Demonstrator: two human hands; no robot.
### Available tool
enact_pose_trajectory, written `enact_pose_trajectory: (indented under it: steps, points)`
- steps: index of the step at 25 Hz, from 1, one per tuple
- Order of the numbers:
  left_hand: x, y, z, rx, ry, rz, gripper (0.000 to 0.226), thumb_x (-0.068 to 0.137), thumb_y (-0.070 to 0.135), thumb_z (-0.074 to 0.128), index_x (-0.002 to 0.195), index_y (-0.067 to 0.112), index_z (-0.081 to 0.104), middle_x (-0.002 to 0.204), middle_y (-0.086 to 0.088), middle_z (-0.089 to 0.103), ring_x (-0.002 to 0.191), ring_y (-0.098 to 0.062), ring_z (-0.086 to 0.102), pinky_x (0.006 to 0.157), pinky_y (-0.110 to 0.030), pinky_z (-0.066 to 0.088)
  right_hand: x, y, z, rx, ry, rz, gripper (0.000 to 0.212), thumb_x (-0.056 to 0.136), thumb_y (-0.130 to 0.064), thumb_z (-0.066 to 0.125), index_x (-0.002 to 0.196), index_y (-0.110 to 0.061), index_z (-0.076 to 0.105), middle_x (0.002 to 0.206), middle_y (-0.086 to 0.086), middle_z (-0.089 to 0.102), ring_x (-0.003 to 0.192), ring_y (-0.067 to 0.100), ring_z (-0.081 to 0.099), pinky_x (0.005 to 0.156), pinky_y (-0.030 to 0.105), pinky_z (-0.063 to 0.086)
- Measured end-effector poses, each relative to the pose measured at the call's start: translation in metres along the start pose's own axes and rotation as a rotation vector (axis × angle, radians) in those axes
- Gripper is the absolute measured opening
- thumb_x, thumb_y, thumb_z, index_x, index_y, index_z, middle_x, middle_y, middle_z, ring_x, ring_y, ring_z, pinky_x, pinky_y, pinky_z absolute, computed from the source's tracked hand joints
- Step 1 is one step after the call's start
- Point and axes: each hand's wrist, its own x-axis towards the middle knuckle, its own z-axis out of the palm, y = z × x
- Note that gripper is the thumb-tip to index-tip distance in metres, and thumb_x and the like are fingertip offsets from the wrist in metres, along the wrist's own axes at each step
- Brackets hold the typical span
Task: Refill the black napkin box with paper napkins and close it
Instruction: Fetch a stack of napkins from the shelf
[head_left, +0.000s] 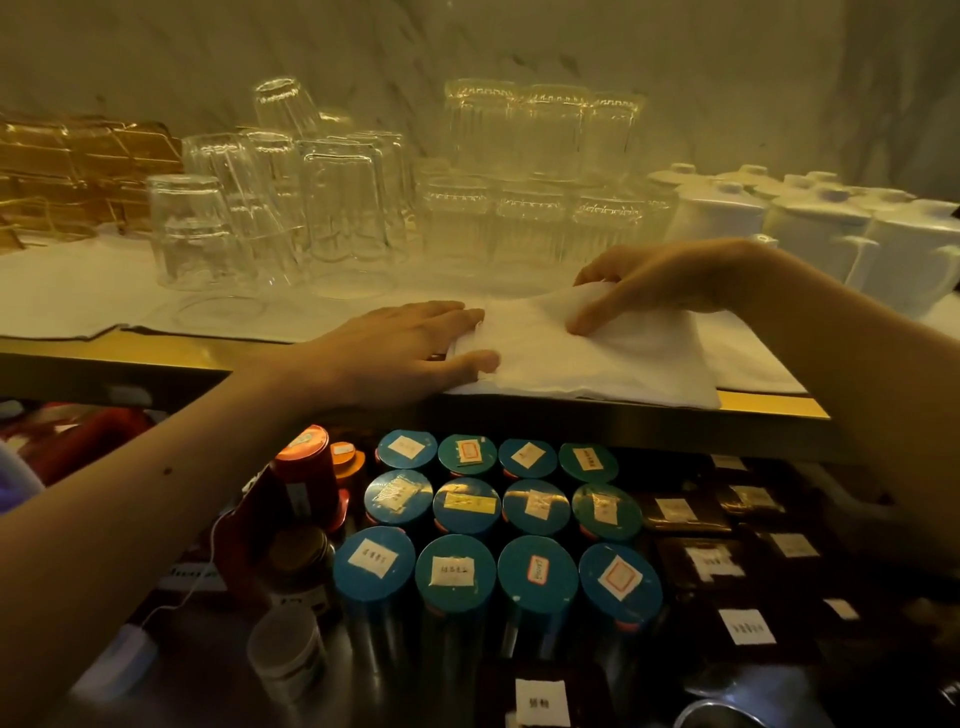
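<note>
A stack of white paper napkins (618, 358) lies at the front edge of the upper shelf (156, 356). My left hand (395, 353) rests flat against the stack's left side, its thumb touching the stack's left edge. My right hand (654, 283) pinches the top napkin's far corner between thumb and fingers and lifts it slightly. No black napkin box is in view.
Upturned drinking glasses (332, 208) crowd the shelf behind the napkins, with white ceramic teapots (810, 218) at the right and gold wire racks (67, 166) at the left. Below the shelf stand several teal-lidded labelled tins (457, 571), red tins (304, 467) and dark labelled boxes (722, 561).
</note>
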Motion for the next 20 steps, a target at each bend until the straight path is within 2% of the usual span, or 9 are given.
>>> enact_pose_trajectory:
  steps: [2,4,7,9,11,14,18,20]
  points:
    - [0.000,0.000,0.000,-0.025,0.012,0.003,0.092,0.077,0.073,0.020,0.156,0.028,0.012,0.165,0.003,0.016,0.147,-0.016,0.023,0.116,-0.031,0.019,-0.002,-0.003,-0.002,0.018,-0.035,0.024,0.041,0.080,-0.027,0.074,0.118,-0.019,0.061,0.110,0.003,0.067,0.096,0.022,0.066,0.082,0.035,0.057]
    - [0.000,-0.002,0.000,-0.076,0.039,-0.011,0.095,0.076,0.075,0.027,0.157,0.027,0.009,0.165,0.003,0.016,0.146,-0.018,0.027,0.116,-0.036,0.023,-0.003,-0.003,0.000,0.113,-0.013,-0.001,0.037,0.082,-0.022,0.072,0.117,-0.023,0.059,0.108,0.003,0.066,0.093,0.020,0.067,0.073,0.032,0.060]
    - [0.002,-0.007,0.002,-0.260,0.077,-0.038,0.108,0.079,0.075,0.048,0.156,0.027,-0.011,0.165,-0.001,0.016,0.146,-0.023,0.029,0.119,-0.042,0.025,-0.010,-0.002,0.003,0.345,0.048,-0.123,0.030,0.084,-0.019,0.068,0.113,-0.025,0.061,0.106,0.001,0.068,0.089,0.017,0.070,0.068,0.031,0.060]
    - [0.000,-0.007,0.002,-0.382,0.100,-0.041,0.116,0.082,0.061,0.061,0.150,0.028,-0.028,0.164,-0.004,0.019,0.144,-0.023,0.033,0.119,-0.038,0.024,-0.014,-0.002,0.006,0.442,0.056,-0.242,0.032,0.086,-0.016,0.065,0.118,-0.020,0.062,0.105,0.001,0.071,0.092,0.017,0.071,0.069,0.031,0.059]
    - [-0.002,-0.005,-0.001,-0.521,0.150,-0.056,0.125,0.082,0.041,0.071,0.146,0.027,-0.035,0.157,-0.004,0.035,0.132,-0.016,0.047,0.113,-0.035,0.031,-0.017,-0.004,0.011,0.482,0.084,-0.323,0.033,0.088,-0.012,0.063,0.121,-0.016,0.060,0.103,0.000,0.072,0.094,0.018,0.071,0.068,0.029,0.059]
    - [-0.006,-0.005,-0.010,-0.722,0.249,-0.119,0.123,0.080,0.021,0.077,0.151,0.027,-0.024,0.137,-0.001,0.056,0.104,-0.010,0.061,0.098,-0.036,0.048,-0.019,-0.009,0.016,0.508,0.137,-0.397,0.030,0.089,-0.011,0.063,0.119,-0.015,0.061,0.100,-0.003,0.072,0.094,0.017,0.071,0.068,0.028,0.058]
    - [-0.010,-0.011,-0.016,-0.963,0.302,-0.194,0.109,0.079,0.016,0.076,0.157,0.025,-0.001,0.121,-0.003,0.065,0.096,-0.016,0.067,0.081,-0.034,0.058,-0.024,-0.016,0.022,0.541,0.184,-0.443,0.029,0.090,-0.013,0.061,0.119,-0.016,0.061,0.101,-0.002,0.070,0.091,0.014,0.070,0.067,0.027,0.057]
    - [-0.011,-0.014,-0.017,-1.042,0.296,-0.188,0.109,0.072,0.026,0.079,0.157,0.023,0.010,0.122,-0.004,0.067,0.099,-0.019,0.071,0.086,-0.039,0.059,-0.026,-0.017,0.025,0.558,0.203,-0.450,0.029,0.091,-0.014,0.060,0.120,-0.016,0.061,0.102,0.000,0.069,0.090,0.014,0.070,0.067,0.026,0.057]
